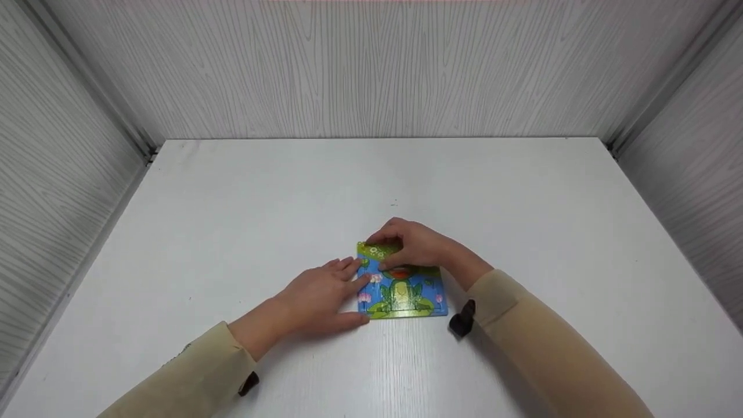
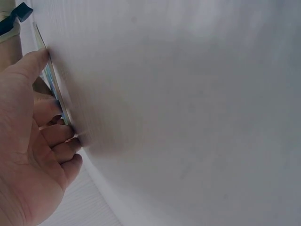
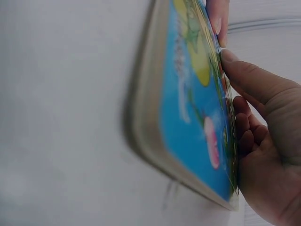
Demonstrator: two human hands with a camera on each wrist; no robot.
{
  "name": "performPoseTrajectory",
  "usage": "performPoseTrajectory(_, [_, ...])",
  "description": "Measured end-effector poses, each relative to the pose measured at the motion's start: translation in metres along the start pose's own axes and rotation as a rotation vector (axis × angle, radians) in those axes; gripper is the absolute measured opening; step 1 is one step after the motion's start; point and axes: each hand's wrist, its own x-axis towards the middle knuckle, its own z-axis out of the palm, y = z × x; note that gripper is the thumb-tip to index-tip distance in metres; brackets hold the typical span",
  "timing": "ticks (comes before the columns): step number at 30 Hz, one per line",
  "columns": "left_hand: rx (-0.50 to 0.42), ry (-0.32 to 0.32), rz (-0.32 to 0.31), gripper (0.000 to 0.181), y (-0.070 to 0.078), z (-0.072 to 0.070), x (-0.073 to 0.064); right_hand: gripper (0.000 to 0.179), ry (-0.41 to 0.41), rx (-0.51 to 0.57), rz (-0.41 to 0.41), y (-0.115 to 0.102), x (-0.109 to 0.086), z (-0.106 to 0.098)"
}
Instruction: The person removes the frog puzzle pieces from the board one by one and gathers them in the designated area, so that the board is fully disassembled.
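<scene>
A flat jigsaw puzzle board (image 1: 402, 296) with a green frog on a blue pond lies on the white table. My left hand (image 1: 325, 296) rests along its left side, fingers mostly straight, thumb at the lower left corner and fingertips over the edge. The left wrist view shows that hand (image 2: 28, 122) against the board's thin edge. From the upper right, my right hand (image 1: 421, 244) reaches over the board, thumb and bent index finger spanning a green puzzle piece (image 1: 374, 251) at the upper left. In the right wrist view the right thumb (image 3: 256, 80) touches the picture and the other fingers are curled.
The white table (image 1: 261, 191) extends around the board on all sides. Pale wood-grain panels (image 1: 371, 69) rise behind it and at left and right. Dark straps (image 1: 462, 319) hang from the wrists near the tabletop.
</scene>
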Motion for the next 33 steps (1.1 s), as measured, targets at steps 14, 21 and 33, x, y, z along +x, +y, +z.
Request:
performPoseTrajectory(14, [-0.010, -0.013, -0.020, 0.083, 0.0017, -0.0015, 0.0009, 0.045, -0.006, -0.021, -0.019, 0.0021, 0.0005, -0.0013])
performPoseTrajectory(21, [0.000, -0.010, -0.020, 0.083, 0.0016, -0.0009, 0.0005, 0.045, -0.015, -0.027, -0.021, -0.0003, -0.0007, -0.0019])
performPoseTrajectory(33, [-0.008, -0.012, -0.019, 0.083, 0.0001, -0.0001, 0.0004, 0.044, -0.031, 0.003, -0.011, -0.0038, -0.0002, -0.0013])
